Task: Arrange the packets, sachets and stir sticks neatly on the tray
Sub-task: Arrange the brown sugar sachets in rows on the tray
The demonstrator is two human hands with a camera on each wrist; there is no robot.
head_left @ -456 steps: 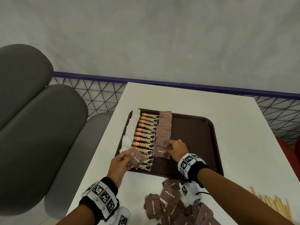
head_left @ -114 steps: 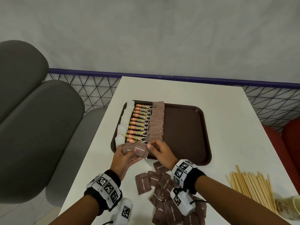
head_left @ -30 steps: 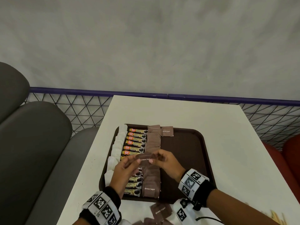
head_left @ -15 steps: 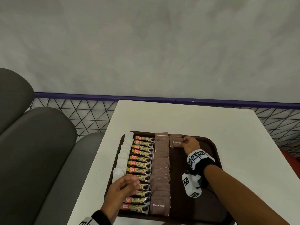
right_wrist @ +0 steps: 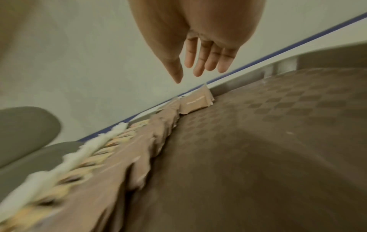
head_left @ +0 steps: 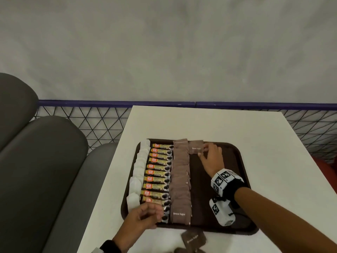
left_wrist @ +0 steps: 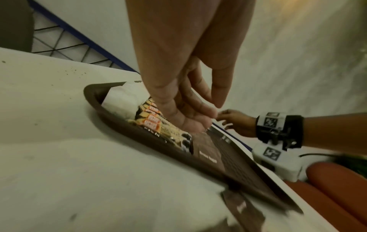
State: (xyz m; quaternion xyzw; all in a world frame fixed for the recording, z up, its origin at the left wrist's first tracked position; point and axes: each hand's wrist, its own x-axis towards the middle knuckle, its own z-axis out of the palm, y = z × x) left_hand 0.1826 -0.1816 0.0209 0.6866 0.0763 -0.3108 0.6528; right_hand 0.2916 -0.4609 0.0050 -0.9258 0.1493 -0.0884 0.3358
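Observation:
A brown tray [head_left: 243,161] lies on the white table. It carries a column of white sachets [head_left: 140,168], a column of coffee sticks [head_left: 160,172] and a column of brown sugar sachets [head_left: 180,179]. At the far end, right of that column, lies one more brown sugar sachet [head_left: 196,149]. My right hand [head_left: 205,152] rests at its right edge with fingers straight; in the right wrist view the fingers [right_wrist: 200,69] hang over the sachet [right_wrist: 196,102], gripping nothing. My left hand [head_left: 155,213] hovers over the tray's near left corner, loosely curled and empty [left_wrist: 198,113].
Loose brown sugar sachets [head_left: 193,240] lie on the table in front of the tray. The tray's right half [right_wrist: 258,141] is bare. Grey seat cushions [head_left: 45,170] stand to the left, a mesh railing with a blue bar [head_left: 109,104] runs behind the table, and a red seat [left_wrist: 337,188] stands to the right.
A second ago both hands held a brown sugar sachet over the tray's middle. The right hand carried it to the far end and let go; the left hand drew back to the near corner.

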